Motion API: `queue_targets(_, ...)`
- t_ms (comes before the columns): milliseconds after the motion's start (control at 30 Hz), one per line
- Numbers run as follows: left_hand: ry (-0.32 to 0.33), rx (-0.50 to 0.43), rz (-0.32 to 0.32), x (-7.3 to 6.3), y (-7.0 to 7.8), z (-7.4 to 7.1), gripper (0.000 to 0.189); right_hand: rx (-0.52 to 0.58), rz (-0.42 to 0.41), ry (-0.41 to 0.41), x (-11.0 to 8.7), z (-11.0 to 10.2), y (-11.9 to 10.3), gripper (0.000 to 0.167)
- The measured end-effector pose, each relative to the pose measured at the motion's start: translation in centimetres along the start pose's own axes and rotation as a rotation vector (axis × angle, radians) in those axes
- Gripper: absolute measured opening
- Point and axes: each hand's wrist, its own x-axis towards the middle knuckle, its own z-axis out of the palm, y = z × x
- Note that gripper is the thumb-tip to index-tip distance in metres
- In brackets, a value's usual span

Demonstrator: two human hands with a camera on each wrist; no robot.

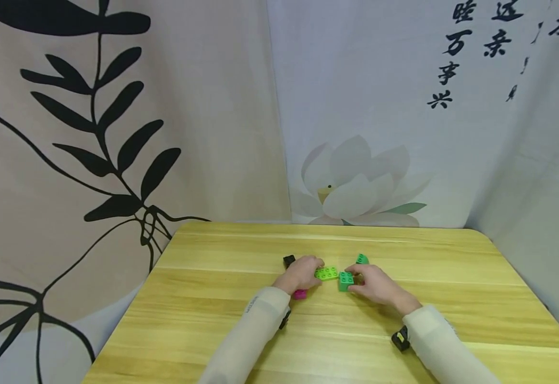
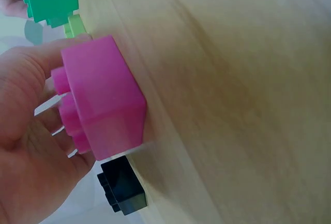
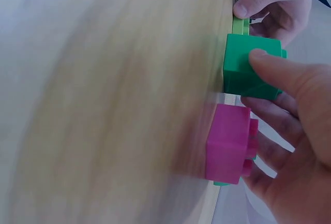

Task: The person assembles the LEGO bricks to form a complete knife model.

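Note:
My left hand point(image 1: 300, 273) pinches the left end of a flat lime-green building brick point(image 1: 327, 273) on the table. Just to its right, my right hand point(image 1: 379, 282) grips a taller green brick point(image 1: 346, 282), with the thumb on its near side in the right wrist view. A pink brick point(image 2: 103, 94) stands by the left palm, partly covered in the head view. Beyond it is a black brick point(image 2: 124, 185). Another pink brick point(image 3: 227, 144) stands near the right fingers, mostly hidden from the head view by that hand.
Behind the right hand lies another green piece point(image 1: 362, 259) with studs. The wooden table point(image 1: 188, 330) has its far edge against a printed curtain point(image 1: 221, 133). A black wrist camera point(image 1: 400, 338) sits under the right sleeve.

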Motion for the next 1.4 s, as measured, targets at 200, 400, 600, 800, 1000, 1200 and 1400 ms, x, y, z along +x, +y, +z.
queue_targets(200,-0.020,0.017,0.016,-0.6,0.2,-0.3,0.040,0.006,0.038,-0.005,-0.1,0.0,-0.2,0.040)
queue_targets(400,0.027,-0.051,0.036,-1.9,0.2,-1.1,0.040,-0.008,0.024,0.000,-0.7,-0.1,-0.3,0.038)
queue_targets(600,0.070,-0.125,0.060,-3.2,0.0,-1.6,0.042,-0.008,0.001,0.002,-1.5,-0.4,-0.8,0.038)
queue_targets(800,0.094,-0.161,0.067,-4.7,0.1,-2.4,0.039,-0.056,-0.036,0.021,-2.5,-0.7,-1.3,0.041)
queue_targets(1000,0.116,-0.197,0.095,-6.1,-0.4,-2.4,0.038,0.007,-0.093,-0.012,-3.4,-0.7,-2.0,0.038)
queue_targets(1200,0.111,-0.260,0.116,-7.1,-0.5,-2.3,0.038,0.129,-0.136,-0.086,-3.9,-0.9,-2.6,0.035)
queue_targets(1400,0.085,-0.323,0.151,-7.7,0.1,-2.2,0.036,0.200,-0.104,-0.131,-4.0,-0.7,-2.6,0.033)
